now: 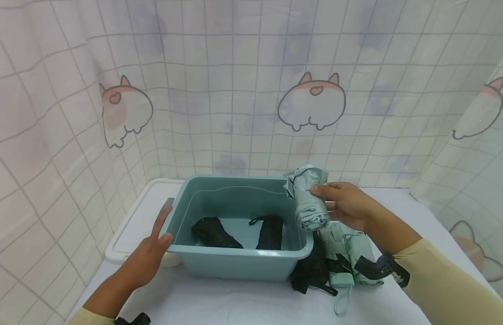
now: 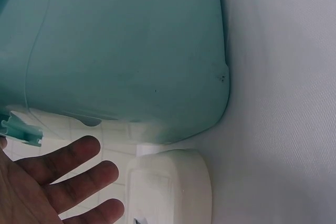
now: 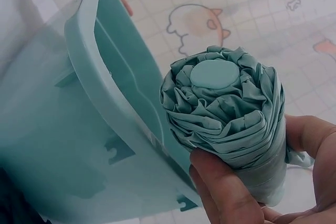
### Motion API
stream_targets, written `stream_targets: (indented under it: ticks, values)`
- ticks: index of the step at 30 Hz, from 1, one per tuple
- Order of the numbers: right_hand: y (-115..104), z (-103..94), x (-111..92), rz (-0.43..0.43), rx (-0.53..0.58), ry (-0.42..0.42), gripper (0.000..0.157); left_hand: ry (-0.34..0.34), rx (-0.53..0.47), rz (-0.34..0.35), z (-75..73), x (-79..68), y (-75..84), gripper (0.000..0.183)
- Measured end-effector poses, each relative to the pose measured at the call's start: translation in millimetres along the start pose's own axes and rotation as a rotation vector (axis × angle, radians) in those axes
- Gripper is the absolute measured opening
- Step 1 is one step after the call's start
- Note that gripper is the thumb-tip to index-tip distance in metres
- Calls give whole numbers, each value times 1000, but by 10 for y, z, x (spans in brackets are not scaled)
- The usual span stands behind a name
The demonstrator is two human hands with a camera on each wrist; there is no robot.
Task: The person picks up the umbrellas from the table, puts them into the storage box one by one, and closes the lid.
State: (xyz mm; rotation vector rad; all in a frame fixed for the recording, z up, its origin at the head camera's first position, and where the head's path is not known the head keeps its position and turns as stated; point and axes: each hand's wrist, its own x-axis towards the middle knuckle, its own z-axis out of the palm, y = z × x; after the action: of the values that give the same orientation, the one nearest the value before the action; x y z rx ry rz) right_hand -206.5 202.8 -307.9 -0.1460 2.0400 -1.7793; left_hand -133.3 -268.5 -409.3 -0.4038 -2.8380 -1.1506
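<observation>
My right hand (image 1: 350, 203) grips a pale green folded umbrella (image 1: 310, 198) above the right end of the teal tub (image 1: 243, 266). In the right wrist view, its round end cap (image 3: 215, 74) shows amid bunched fabric, with thumb and fingers around the sides. My left hand (image 1: 147, 255) rests at the tub's left rim, index finger extended along it. The left wrist view shows that hand's other fingers (image 2: 86, 179) straight, outside the tub. Inside the tub lie two dark bundles: a left one (image 1: 216, 232) and a right one (image 1: 270, 232) with a small loop.
Against the tub's right side lie a black bundle (image 1: 312, 271) and pale green folded fabric (image 1: 336, 241) with a wrist strap (image 1: 342, 303). A white lid-like container (image 1: 131, 221) stands left of the tub. A patterned curtain (image 1: 235, 90) hangs behind the white table (image 1: 219, 302).
</observation>
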Motion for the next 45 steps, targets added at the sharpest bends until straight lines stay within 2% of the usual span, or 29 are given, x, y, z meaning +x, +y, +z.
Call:
stream_targets:
  ticks: [10,19,22,26,29,32,37,45]
  values:
    - [-4,103,93,18,11,1,84,3,-12,12,-5,0,1,62]
    - [-5,166,129,21,6,0,88,-2,-11,-4,-7,5,-5,62]
    - [-2,179,144,11,0,-7,83,-3,-10,-6,-6,9,-10,62]
    - [-8,182,142,-8,16,-5,66,-1,-9,-1,-4,11,-18,62]
    - [-14,173,126,-19,27,4,60,1,-7,3,-4,12,-24,62]
    - [-7,159,106,-17,20,26,61,2,-7,3,-2,12,-28,61]
    - [47,100,79,-21,-36,62,66,0,-15,-1,3,10,-31,61]
    - [173,-105,21,-8,-141,105,65,-3,-15,-10,1,10,-20,61]
